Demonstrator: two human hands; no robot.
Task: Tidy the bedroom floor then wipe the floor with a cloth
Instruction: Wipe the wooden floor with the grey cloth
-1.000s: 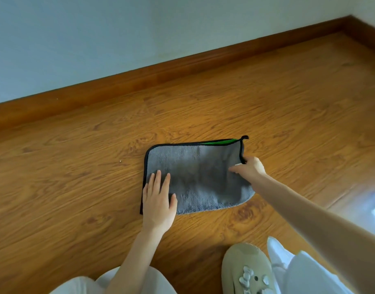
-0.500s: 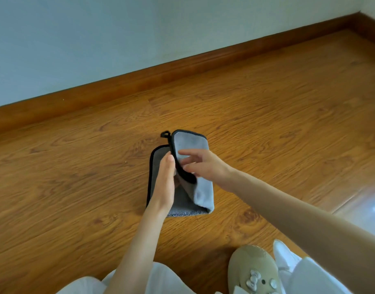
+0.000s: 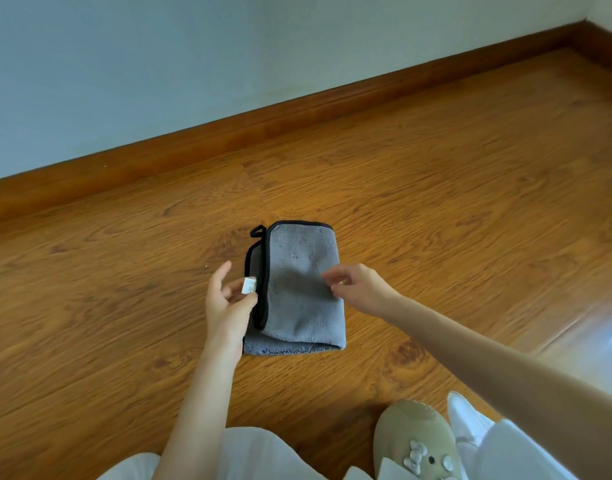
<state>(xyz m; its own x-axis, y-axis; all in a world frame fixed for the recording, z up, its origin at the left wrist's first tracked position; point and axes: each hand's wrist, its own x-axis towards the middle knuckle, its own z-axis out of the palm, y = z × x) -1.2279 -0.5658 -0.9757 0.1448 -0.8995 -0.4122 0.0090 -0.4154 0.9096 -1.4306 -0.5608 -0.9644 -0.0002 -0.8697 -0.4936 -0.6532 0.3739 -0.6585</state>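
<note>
A grey cloth point(image 3: 303, 289) lies folded on the wooden floor point(image 3: 436, 202), a soft, plush rectangle with rounded corners and a narrow black binding along its edges. The top layer is folded over so that its bound edge runs lengthwise down the left side, and a small black hanging loop point(image 3: 258, 232) sticks out at the far left corner. The near end shows the thick, rolled fold of the fabric. The left hand point(image 3: 228, 303) hovers at the cloth's left edge with its fingers loosely spread and slightly curved; a small white tag point(image 3: 249, 285) sewn to the binding shows just in front of its fingertips, and whether the fingers touch it cannot be told. The right hand point(image 3: 358, 287) hangs over the right half of the cloth, fingers relaxed and slightly bent, holding nothing. The floor has a glossy, warm brown wood-grain pattern and meets a matching wooden skirting board point(image 3: 297, 119) below a smooth pale wall point(image 3: 193, 64). A beige shoe point(image 3: 415, 441) with small button-like ornaments sits beside loose white fabric at the bottom.
</note>
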